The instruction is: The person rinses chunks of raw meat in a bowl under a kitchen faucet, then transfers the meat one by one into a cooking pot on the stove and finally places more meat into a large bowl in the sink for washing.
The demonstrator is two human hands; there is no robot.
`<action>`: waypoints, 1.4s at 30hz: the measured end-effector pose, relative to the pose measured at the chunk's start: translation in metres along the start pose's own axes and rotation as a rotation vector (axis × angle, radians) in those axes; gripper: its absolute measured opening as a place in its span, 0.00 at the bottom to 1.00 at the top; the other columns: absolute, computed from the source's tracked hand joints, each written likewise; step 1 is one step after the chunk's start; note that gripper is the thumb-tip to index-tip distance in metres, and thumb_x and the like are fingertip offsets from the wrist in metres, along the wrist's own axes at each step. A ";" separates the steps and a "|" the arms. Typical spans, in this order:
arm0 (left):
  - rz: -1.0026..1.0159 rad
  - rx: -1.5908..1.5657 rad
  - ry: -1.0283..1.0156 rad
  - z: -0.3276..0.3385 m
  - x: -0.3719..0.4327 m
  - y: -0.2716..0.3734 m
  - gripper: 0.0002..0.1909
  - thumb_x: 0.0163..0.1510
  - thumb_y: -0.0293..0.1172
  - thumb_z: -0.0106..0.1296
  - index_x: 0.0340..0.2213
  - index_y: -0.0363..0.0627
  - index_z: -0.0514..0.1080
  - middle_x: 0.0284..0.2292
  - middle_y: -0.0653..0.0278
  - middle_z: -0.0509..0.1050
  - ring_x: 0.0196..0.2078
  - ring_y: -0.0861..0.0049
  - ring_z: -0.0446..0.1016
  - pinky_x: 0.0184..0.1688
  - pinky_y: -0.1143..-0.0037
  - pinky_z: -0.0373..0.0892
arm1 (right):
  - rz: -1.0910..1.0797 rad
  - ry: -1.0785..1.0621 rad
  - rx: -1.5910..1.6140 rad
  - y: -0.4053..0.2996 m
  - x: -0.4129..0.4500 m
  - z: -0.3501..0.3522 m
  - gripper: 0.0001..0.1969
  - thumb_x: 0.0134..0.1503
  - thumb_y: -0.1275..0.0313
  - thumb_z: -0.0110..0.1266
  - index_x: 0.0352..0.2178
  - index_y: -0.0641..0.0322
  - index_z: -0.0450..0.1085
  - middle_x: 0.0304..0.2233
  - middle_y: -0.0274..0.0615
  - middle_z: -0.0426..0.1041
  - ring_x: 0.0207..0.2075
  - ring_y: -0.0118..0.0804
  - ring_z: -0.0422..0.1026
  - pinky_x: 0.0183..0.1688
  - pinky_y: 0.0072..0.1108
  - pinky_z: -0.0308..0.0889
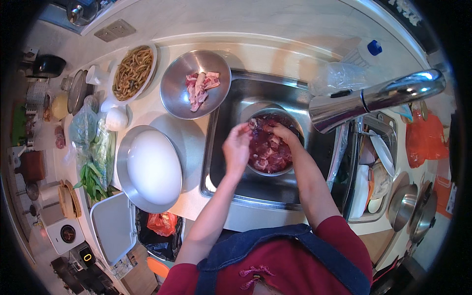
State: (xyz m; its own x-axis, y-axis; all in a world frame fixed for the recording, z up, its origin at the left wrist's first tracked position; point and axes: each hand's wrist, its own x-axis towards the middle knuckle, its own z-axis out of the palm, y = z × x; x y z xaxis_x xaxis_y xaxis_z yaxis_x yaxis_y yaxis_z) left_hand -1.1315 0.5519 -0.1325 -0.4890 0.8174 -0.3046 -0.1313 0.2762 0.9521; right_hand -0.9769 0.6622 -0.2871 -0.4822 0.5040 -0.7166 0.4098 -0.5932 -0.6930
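Note:
In the steel sink [254, 193] stands a metal bowl [277, 173] holding raw meat pieces [271, 156] in reddish liquid. My left hand [238, 143] is over the bowl's left rim, its fingertips pinched on a small piece of meat [253, 123]. Reaching in from the right, my right hand [284, 133] has its fingers down at the meat; their tips are hidden, so I cannot tell whether they grip any. Left of the sink, a wide steel bowl [177, 88] contains a few raw meat pieces [201, 88].
The chrome faucet [376, 101] extends over the sink's right side, beside a dish rack [391, 199]. A large metal basin [177, 177] with whitish contents sits left, near bagged greens [103, 155] and a dish of cooked strips [132, 73]. Below is an open bin [158, 243].

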 end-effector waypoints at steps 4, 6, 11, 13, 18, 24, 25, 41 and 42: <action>-0.288 -0.025 -0.044 0.019 0.046 -0.124 0.23 0.52 0.38 0.40 0.48 0.43 0.55 0.48 0.55 0.60 0.51 0.69 0.57 0.51 0.72 0.55 | -0.065 -0.143 0.156 -0.005 -0.001 0.007 0.21 0.46 0.76 0.50 0.45 0.59 0.60 0.37 0.36 0.67 0.35 0.27 0.66 0.32 0.17 0.64; -0.488 -0.220 -0.066 0.029 0.062 -0.130 0.26 0.52 0.43 0.40 0.50 0.44 0.54 0.50 0.55 0.56 0.52 0.68 0.56 0.50 0.71 0.57 | -0.134 -0.176 0.164 0.001 -0.004 0.002 0.23 0.45 0.79 0.49 0.46 0.59 0.58 0.39 0.35 0.65 0.35 0.26 0.65 0.32 0.17 0.65; -0.687 -0.542 -0.161 0.024 0.065 -0.131 0.21 0.51 0.43 0.43 0.44 0.47 0.61 0.43 0.59 0.64 0.45 0.70 0.63 0.47 0.71 0.61 | -0.430 -0.165 -0.012 -0.016 -0.041 0.005 0.23 0.40 0.86 0.47 0.42 0.62 0.61 0.35 0.33 0.66 0.34 0.25 0.65 0.37 0.16 0.62; -0.444 -0.444 -0.342 0.019 0.059 -0.130 0.15 0.50 0.41 0.45 0.37 0.46 0.65 0.35 0.64 0.68 0.39 0.75 0.66 0.42 0.73 0.64 | -0.376 -0.159 -0.008 -0.015 -0.054 0.005 0.21 0.38 0.86 0.47 0.38 0.63 0.63 0.34 0.33 0.66 0.35 0.24 0.64 0.39 0.16 0.60; -0.466 -0.456 -0.419 0.002 0.030 -0.101 0.11 0.43 0.16 0.47 0.31 0.42 0.66 0.29 0.68 0.68 0.33 0.83 0.66 0.37 0.82 0.63 | -0.434 0.012 -0.026 -0.016 -0.103 0.010 0.13 0.40 0.85 0.48 0.32 0.64 0.65 0.30 0.33 0.67 0.34 0.23 0.65 0.38 0.16 0.61; -0.414 -0.029 -0.443 -0.014 0.019 -0.093 0.20 0.38 0.10 0.43 0.36 0.42 0.64 0.34 0.64 0.68 0.37 0.78 0.66 0.39 0.80 0.63 | -0.340 0.266 0.068 0.012 -0.122 -0.011 0.11 0.44 0.84 0.46 0.31 0.64 0.66 0.30 0.36 0.69 0.35 0.26 0.66 0.39 0.15 0.61; -0.413 0.071 -0.465 -0.015 0.019 -0.094 0.22 0.38 0.10 0.41 0.38 0.42 0.63 0.35 0.62 0.68 0.39 0.76 0.66 0.40 0.79 0.64 | -0.340 0.268 0.068 0.019 -0.120 -0.016 0.11 0.44 0.84 0.46 0.31 0.64 0.66 0.30 0.36 0.69 0.35 0.26 0.66 0.39 0.15 0.61; -0.961 -0.403 -0.270 0.033 0.078 -0.148 0.33 0.50 0.57 0.32 0.49 0.44 0.55 0.47 0.55 0.62 0.48 0.62 0.62 0.48 0.60 0.58 | 0.007 0.151 0.340 0.010 -0.020 -0.001 0.25 0.49 0.63 0.49 0.48 0.59 0.56 0.46 0.42 0.61 0.46 0.34 0.60 0.48 0.25 0.56; -0.975 -0.477 -0.315 0.033 0.077 -0.142 0.32 0.48 0.58 0.36 0.46 0.46 0.59 0.43 0.56 0.65 0.45 0.63 0.64 0.48 0.60 0.60 | 0.055 0.206 0.434 0.008 -0.024 0.002 0.24 0.48 0.67 0.50 0.48 0.59 0.56 0.45 0.40 0.61 0.45 0.33 0.61 0.47 0.24 0.58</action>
State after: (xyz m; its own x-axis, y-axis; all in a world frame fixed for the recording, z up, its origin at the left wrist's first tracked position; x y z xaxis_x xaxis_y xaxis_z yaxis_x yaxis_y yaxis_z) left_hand -1.1221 0.5918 -0.2919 0.2329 0.4683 -0.8523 -0.6867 0.6998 0.1968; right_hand -0.9637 0.6443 -0.2752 -0.2874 0.5522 -0.7826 0.0485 -0.8077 -0.5877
